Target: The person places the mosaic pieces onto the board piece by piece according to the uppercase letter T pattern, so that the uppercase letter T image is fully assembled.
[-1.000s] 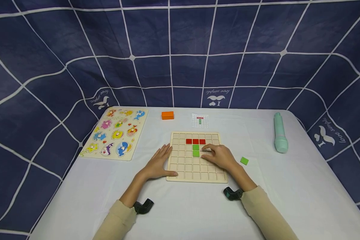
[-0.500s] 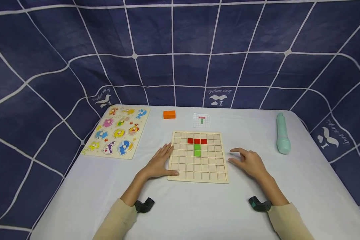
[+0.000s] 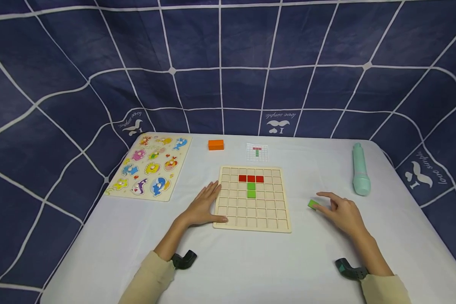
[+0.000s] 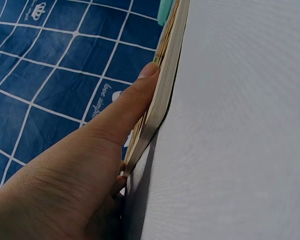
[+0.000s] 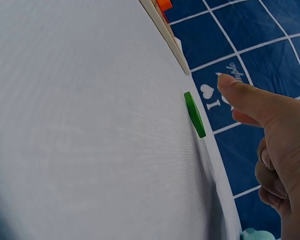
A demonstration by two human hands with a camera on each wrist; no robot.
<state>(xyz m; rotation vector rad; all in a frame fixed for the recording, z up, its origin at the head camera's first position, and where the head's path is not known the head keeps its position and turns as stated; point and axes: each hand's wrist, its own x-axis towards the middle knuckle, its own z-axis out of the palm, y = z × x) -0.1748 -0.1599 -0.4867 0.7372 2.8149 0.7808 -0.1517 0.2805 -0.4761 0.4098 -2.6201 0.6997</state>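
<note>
A wooden grid board (image 3: 267, 214) lies mid-table, with a row of red square tiles (image 3: 251, 178) and green tiles (image 3: 251, 194) below their middle in its cells. My left hand (image 3: 202, 210) rests spread along the board's left side, thumb on its surface near the front corner. Right of the board a loose green tile (image 3: 312, 204) lies flat on the cloth. My right hand (image 3: 343, 214) hovers just over that tile, thumb and index finger apart. In the right wrist view a gap shows between the thumb and the green tile (image 5: 194, 115).
A small card (image 3: 256, 153) printed with a red and green T lies behind the board. Left of it is an orange block (image 3: 215, 145). An animal peg puzzle (image 3: 144, 179) sits at the left, and a mint-green microphone-shaped object (image 3: 360, 171) at the right.
My right hand has left the board and moved right to the loose green tile, its fingers parting. My left hand has kept its place on the board.
</note>
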